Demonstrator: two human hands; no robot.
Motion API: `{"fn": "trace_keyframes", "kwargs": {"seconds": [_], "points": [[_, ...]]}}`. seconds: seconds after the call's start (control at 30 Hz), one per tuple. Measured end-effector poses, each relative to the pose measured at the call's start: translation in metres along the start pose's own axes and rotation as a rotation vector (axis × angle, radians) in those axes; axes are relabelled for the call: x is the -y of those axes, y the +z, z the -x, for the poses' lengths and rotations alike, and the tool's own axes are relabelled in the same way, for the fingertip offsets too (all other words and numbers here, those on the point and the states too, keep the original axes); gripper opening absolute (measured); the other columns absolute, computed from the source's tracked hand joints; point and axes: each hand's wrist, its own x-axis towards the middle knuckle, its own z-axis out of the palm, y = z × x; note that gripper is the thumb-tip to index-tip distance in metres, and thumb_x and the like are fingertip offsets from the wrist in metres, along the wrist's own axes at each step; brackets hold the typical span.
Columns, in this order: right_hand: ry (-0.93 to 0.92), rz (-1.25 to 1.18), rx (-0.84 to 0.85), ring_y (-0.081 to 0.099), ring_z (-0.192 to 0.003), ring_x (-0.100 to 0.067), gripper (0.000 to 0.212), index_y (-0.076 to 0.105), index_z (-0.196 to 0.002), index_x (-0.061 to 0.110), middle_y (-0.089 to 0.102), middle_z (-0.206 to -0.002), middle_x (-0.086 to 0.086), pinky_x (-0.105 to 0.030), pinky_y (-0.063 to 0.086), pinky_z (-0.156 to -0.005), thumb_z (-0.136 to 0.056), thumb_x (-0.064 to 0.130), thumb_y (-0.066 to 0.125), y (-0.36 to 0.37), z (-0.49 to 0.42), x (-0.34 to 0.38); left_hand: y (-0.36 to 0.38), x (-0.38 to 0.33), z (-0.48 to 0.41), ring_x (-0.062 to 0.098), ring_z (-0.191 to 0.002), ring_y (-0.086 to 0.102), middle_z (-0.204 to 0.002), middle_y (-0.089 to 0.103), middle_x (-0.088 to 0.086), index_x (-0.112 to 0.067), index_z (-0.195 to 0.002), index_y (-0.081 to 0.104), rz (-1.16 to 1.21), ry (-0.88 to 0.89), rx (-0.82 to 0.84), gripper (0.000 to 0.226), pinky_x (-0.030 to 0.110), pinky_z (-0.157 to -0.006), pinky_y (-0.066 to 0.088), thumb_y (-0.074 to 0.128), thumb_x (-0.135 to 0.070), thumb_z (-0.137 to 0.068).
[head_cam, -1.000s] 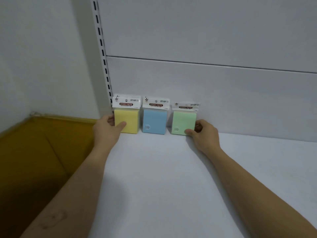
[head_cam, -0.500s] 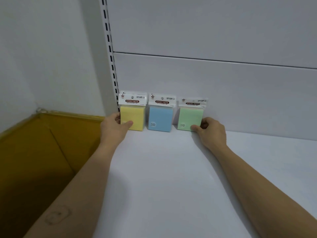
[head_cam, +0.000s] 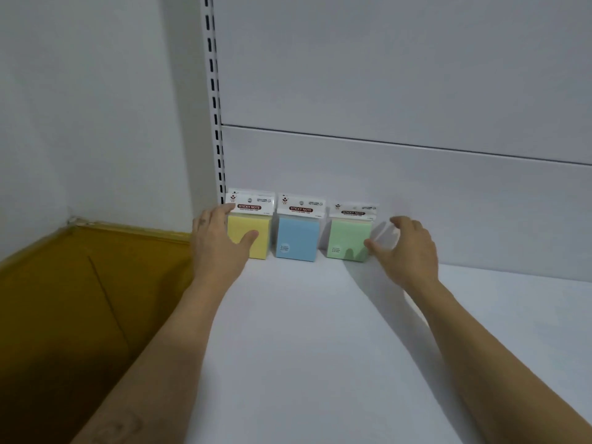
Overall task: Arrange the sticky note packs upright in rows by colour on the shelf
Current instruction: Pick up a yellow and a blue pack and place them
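Observation:
Three sticky note packs stand upright in a row against the back panel of the white shelf [head_cam: 304,331]: a yellow pack [head_cam: 258,223] on the left, a blue pack [head_cam: 298,238] in the middle, a green pack [head_cam: 347,235] on the right. My left hand [head_cam: 217,248] holds the yellow pack, with its fingers at the top left corner and its thumb on the front face. My right hand [head_cam: 405,251] is just right of the green pack with its fingers spread and blurred. Only its thumb tip is at the pack's lower right edge.
An open brown cardboard box [head_cam: 80,299] sits left of the shelf, its inside dark. A slotted white upright [head_cam: 214,91] runs up the back left corner behind the yellow pack. The shelf surface stretches to the right and towards me.
My right hand's fingers have come off the green pack and spread. My left hand's fingers have slid up to the yellow pack's header. The view has moved closer; the packs stay in place.

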Motion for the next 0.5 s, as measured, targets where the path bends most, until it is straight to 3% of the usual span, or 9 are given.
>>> {"fn": "trace_keyframes", "kwargs": {"seconds": [0.1, 0.23, 0.5], "points": [[-0.136, 0.123, 0.011, 0.034, -0.134, -0.026, 0.077, 0.035, -0.143, 0.020, 0.038, -0.147, -0.004, -0.040, 0.027, -0.108, -0.080, 0.051, 0.066, -0.019, -0.002, 0.008, 0.001, -0.015, 0.000, 0.017, -0.111, 0.046, -0.118, 0.058, 0.002, -0.017, -0.116, 0.062, 0.042, 0.122, 0.078, 0.043, 0.027, -0.093, 0.035, 0.076, -0.030, -0.077], [-0.244, 0.257, 0.012, 0.017, -0.145, -0.023, 0.082, 0.023, -0.148, 0.027, 0.019, -0.158, -0.002, -0.041, 0.014, -0.116, -0.081, 0.059, 0.059, -0.050, -0.008, 0.009, 0.008, -0.047, 0.001, 0.021, -0.119, 0.044, -0.124, 0.058, 0.000, -0.021, -0.120, 0.060, -0.043, 0.237, 0.229, 0.049, 0.034, -0.102, 0.033, 0.074, -0.038, -0.077], [-0.251, 0.318, 0.002, 0.008, -0.147, -0.022, 0.083, 0.019, -0.149, 0.031, 0.011, -0.160, -0.002, -0.045, 0.007, -0.119, -0.081, 0.066, 0.052, -0.110, -0.017, -0.023, 0.039, -0.152, 0.019, 0.014, -0.131, 0.035, -0.136, 0.050, -0.008, -0.029, -0.134, 0.048, -0.173, 0.593, 0.339, 0.062, 0.032, -0.103, 0.022, 0.062, -0.057, -0.080]]}}
